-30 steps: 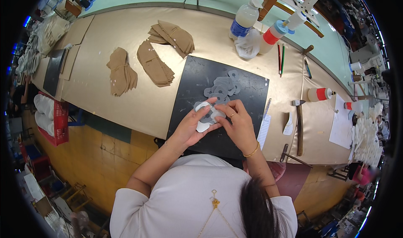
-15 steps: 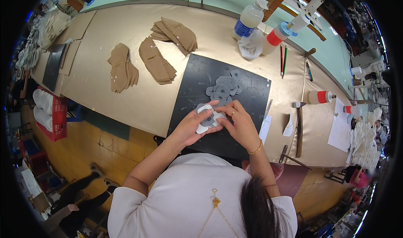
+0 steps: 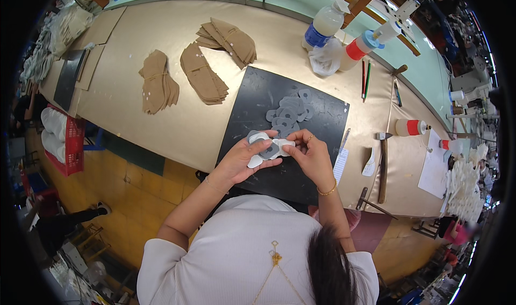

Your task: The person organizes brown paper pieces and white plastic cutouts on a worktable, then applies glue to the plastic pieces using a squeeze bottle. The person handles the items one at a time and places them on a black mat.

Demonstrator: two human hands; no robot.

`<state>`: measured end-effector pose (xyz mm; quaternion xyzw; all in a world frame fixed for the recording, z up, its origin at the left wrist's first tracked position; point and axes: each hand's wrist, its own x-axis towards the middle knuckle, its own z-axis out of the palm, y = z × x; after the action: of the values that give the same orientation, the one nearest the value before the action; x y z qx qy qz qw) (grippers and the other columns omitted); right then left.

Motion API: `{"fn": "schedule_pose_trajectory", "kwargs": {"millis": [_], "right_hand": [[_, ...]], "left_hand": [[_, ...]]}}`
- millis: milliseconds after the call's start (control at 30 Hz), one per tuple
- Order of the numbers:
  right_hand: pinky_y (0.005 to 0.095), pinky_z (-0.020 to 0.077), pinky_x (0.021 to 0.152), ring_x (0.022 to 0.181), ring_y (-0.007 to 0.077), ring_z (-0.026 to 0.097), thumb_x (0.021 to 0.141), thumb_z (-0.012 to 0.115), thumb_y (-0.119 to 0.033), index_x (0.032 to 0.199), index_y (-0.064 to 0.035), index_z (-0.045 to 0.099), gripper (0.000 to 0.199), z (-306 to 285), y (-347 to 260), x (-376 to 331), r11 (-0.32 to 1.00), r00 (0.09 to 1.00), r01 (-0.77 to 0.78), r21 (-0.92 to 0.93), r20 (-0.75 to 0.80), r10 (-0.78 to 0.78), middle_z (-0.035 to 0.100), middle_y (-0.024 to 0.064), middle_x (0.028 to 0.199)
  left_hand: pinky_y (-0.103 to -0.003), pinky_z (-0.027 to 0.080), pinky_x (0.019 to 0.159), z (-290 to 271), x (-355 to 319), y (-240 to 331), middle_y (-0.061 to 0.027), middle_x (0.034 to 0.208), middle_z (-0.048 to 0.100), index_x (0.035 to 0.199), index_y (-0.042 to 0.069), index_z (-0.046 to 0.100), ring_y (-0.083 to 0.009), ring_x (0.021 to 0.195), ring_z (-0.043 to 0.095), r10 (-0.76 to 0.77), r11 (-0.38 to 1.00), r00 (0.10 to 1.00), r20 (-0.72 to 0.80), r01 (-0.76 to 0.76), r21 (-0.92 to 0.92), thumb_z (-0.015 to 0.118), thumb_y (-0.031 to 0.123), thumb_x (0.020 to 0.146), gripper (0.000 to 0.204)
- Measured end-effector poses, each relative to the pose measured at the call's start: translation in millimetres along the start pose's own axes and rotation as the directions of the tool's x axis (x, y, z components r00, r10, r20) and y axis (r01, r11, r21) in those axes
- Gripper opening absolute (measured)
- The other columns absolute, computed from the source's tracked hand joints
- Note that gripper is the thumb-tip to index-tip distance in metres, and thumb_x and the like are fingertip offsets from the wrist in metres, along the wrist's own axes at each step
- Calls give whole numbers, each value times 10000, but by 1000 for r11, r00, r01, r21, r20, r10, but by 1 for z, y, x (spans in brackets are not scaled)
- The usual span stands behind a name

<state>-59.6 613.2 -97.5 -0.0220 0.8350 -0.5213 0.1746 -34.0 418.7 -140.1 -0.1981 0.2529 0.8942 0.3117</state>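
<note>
Tan workbench (image 3: 177, 127) w/ a black mat (image 3: 258, 106) in the middle: vs 1 s ago almost nothing shifts, both hands hold over the mat's near half, so the fiddly work on the piece looks mid-step. Left hand (image 3: 240, 162) cradles the white-and-grey flat piece (image 3: 267, 149), fingers curled under it; right hand (image 3: 310, 157) pinches its right end w/ thumb & forefinger together. Long axis runs approx left-right, tilted slightly, flat face up; a pile of grey cutouts (image 3: 288, 111) lies just beyond.
</note>
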Motion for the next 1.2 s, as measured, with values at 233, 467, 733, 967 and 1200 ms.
{"fn": "schedule_pose_trajectory", "kwargs": {"millis": [233, 467, 733, 967, 1200], "right_hand": [[247, 478, 625, 672, 101, 600, 821, 717, -84, 935, 2, 666, 152, -1, 7, 7, 996, 992, 62, 64, -116, -54, 666, 56, 784], [309, 457, 729, 832, 213, 584, 725, 779, -115, 966, -53, 674, 270, 8, 15, 26, 863, 842, 371, -343, -268, -468, 611, 71, 977], [374, 396, 869, 952, 256, 525, 697, 798, -189, 992, -85, 684, 332, 19, -8, 8, 879, 922, 372, -297, 6, -388, 544, 62, 1060], [316, 451, 770, 971, 233, 538, 733, 763, -93, 928, -59, 668, 220, 26, 4, 9, 924, 936, 337, -179, -43, -350, 540, 64, 1044], [290, 476, 694, 790, 208, 618, 780, 716, -34, 859, -39, 627, 120, 11, -3, 6, 968, 961, 245, 43, -140, -237, 681, 52, 908]], "left_hand": [[-456, 538, 935, 0, -4, 3, -167, 1208, 573, 1255, 13, 499, -285, 1113, 596, 19, 1000, 999, -31, -18, 18, 596, 66, 917, 355], [-452, 560, 897, -4, -5, 4, -191, 1239, 565, 1227, 24, 518, -331, 1122, 596, 48, 999, 999, -26, -48, -14, 588, 61, 921, 316], [-446, 560, 896, -5, -5, 0, -137, 1151, 594, 1228, 42, 506, -243, 1052, 625, 84, 996, 994, -76, -80, 42, 593, 126, 938, 314], [-471, 542, 921, -3, -4, 0, -115, 1136, 597, 1205, 35, 534, -221, 1043, 619, 48, 998, 999, -18, -49, -28, 537, 225, 972, 301], [-466, 551, 907, 3, -7, 5, -146, 1162, 593, 1223, 1, 529, -264, 1065, 619, 28, 999, 998, -62, -31, -38, 514, 177, 973, 306]]}}
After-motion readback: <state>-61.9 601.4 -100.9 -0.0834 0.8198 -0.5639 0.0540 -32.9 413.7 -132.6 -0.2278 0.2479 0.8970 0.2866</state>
